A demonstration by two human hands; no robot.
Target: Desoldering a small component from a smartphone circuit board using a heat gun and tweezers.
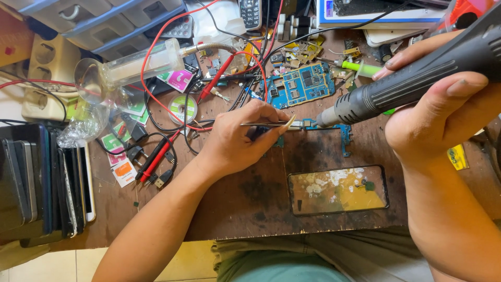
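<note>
Left hand [237,141] pinches thin metal tweezers [266,124], fingers closed tight around them, tips at 3 o'clock touching the small blue circuit board [334,129]. Right hand [443,112] wraps fully around one dark hot-air wand [412,78], nozzle just beside the tweezer tips. Second blue board [302,86] at 12 o'clock. One phone frame [338,189] at 6 o'clock.

Circuit board [303,85] near desk [245,198] back edge; phone frame [338,190] by front edge; stacked phones [44,180] at left edge.

pink label [180,79], yellow sticker [457,156], orange label [123,169]
</note>
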